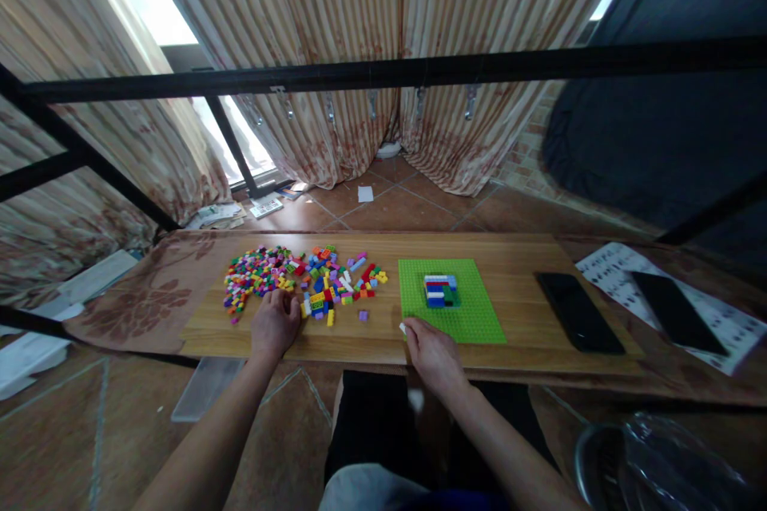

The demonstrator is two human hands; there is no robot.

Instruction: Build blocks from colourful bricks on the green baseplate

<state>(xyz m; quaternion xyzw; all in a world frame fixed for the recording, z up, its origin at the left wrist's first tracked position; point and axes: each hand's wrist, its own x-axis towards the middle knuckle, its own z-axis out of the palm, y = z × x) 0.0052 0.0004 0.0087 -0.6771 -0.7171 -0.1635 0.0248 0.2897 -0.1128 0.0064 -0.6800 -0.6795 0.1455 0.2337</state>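
Note:
My right hand (432,353) pinches a small white toy brick (403,327) at the near left corner of the green baseplate (480,311). On that plate stands a low block of joined bricks (440,292) in white, blue, red and green. My left hand (276,322) rests at the near edge of the loose bricks, its fingers curled down. Whatever those fingers hold, if anything, is hidden. Beside it lie a heap of small colourful bricks (255,271) and a looser spread of larger ones (320,287). One purple brick (363,315) lies apart, between the hands.
A black phone (578,313) lies on the right of the wooden board (515,255). Further right, another dark flat device (677,311) rests on a printed sheet (611,263). A black metal rail (383,72) crosses beyond the board. A clear plastic lid or box (207,390) sits below at left.

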